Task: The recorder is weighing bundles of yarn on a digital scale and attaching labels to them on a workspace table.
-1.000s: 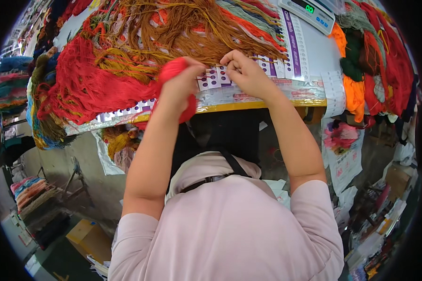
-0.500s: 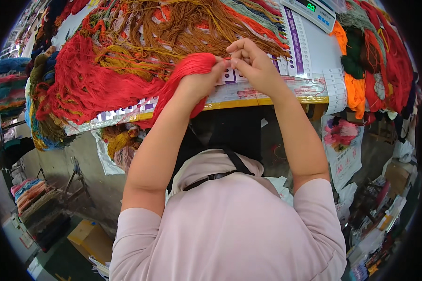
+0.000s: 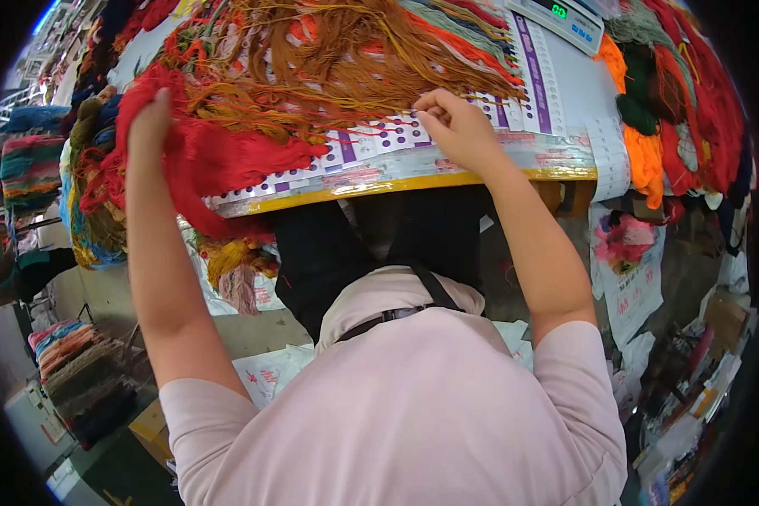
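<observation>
Left hand (image 3: 149, 126): left of punched cards (image 3: 388, 135), amid red floss (image 3: 219, 156); can't tell grip.
Right hand (image 3: 460, 131): at punched cards, fingers curled, hold unclear.
Red floss: best spread untangled.

Thread workshop, heaped skeins (image 3: 236, 156), digital scale (image 3: 565, 24)

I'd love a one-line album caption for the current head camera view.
Left hand among red threads, right hand curled near punched white-and-purple cards, brown threads heaped across the worktable.
</observation>
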`<act>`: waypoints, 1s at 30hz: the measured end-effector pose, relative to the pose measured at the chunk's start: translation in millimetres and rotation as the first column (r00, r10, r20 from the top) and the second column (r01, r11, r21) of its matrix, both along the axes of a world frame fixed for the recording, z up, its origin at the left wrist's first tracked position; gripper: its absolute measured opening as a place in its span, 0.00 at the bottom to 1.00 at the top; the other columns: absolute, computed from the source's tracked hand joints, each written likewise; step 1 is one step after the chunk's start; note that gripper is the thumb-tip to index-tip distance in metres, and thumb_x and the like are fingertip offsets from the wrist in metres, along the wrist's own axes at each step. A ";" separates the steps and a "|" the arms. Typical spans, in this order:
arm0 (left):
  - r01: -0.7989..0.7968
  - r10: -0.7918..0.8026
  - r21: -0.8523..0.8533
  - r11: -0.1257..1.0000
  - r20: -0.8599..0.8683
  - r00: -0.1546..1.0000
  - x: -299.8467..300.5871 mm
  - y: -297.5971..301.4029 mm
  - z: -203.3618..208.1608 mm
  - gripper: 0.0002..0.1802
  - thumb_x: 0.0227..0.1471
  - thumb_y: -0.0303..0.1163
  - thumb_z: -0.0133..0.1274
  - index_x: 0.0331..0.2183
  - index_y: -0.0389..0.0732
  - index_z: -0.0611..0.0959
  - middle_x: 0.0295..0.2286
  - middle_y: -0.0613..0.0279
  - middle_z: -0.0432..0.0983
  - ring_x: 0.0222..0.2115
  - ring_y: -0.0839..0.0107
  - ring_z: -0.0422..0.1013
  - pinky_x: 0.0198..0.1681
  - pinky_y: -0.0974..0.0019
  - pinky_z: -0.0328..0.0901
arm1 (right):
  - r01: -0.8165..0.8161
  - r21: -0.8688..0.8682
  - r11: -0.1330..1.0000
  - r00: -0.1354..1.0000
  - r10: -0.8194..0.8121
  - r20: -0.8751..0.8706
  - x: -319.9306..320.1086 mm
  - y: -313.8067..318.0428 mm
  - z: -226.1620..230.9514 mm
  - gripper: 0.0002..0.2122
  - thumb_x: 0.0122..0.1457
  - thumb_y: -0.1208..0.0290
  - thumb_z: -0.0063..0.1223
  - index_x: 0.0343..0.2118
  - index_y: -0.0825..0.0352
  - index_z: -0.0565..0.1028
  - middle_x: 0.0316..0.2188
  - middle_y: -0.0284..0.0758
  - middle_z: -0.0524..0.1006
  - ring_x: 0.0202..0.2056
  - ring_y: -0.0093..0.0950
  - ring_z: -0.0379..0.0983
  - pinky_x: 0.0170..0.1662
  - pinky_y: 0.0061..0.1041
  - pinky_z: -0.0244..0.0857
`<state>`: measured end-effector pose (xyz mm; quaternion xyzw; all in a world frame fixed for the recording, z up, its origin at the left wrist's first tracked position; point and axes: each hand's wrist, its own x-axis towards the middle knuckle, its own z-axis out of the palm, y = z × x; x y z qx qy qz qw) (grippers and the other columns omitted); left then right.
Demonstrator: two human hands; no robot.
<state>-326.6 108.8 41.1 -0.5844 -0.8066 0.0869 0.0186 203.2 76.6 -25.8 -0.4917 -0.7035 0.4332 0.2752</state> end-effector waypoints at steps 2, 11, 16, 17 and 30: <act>-0.307 0.114 0.180 0.934 0.665 0.738 198.2 -11.0 13.9 0.23 0.59 0.43 0.44 0.49 0.37 0.74 0.31 0.57 0.79 0.24 0.65 0.75 0.26 0.62 0.69 | 0.180 -0.039 0.983 0.971 -0.184 -0.154 20.5 -11.3 -13.1 0.06 0.58 0.73 0.52 0.36 0.68 0.75 0.25 0.26 0.73 0.27 0.14 0.66 0.31 0.14 0.61; 0.152 0.083 0.053 0.987 0.643 -0.761 309.7 -108.4 41.8 0.29 0.61 0.39 0.36 0.59 0.34 0.59 0.57 0.59 0.58 0.56 0.68 0.57 0.56 0.64 0.56 | -0.223 -0.148 0.964 0.783 0.087 -0.616 -67.6 -54.6 81.5 0.06 0.57 0.79 0.50 0.37 0.74 0.74 0.31 0.32 0.75 0.32 0.18 0.71 0.36 0.18 0.68; 0.142 0.057 0.088 0.986 0.622 -0.781 301.8 -115.1 41.5 0.33 0.60 0.42 0.34 0.61 0.34 0.52 0.61 0.49 0.46 0.59 0.60 0.53 0.60 0.60 0.52 | -0.243 -0.241 0.940 0.749 0.024 -0.662 -66.5 -61.9 83.1 0.05 0.57 0.80 0.49 0.35 0.74 0.73 0.31 0.33 0.75 0.32 0.21 0.73 0.38 0.21 0.73; 0.155 0.070 0.083 0.984 0.624 -0.778 300.7 -116.2 40.8 0.33 0.60 0.42 0.34 0.61 0.34 0.52 0.61 0.49 0.46 0.59 0.60 0.53 0.60 0.59 0.52 | -0.245 -0.253 0.936 0.729 0.006 -0.685 -67.2 -63.4 83.5 0.04 0.57 0.80 0.49 0.34 0.74 0.73 0.32 0.34 0.75 0.32 0.21 0.74 0.39 0.22 0.74; 0.131 0.090 0.033 0.991 0.559 -0.824 294.7 -122.8 39.4 0.27 0.61 0.41 0.35 0.57 0.36 0.63 0.57 0.56 0.60 0.54 0.70 0.60 0.51 0.66 0.60 | -0.173 -0.264 0.949 0.663 -0.086 -0.744 -73.3 -73.2 86.1 0.03 0.53 0.79 0.54 0.30 0.71 0.75 0.26 0.30 0.75 0.26 0.17 0.72 0.31 0.16 0.65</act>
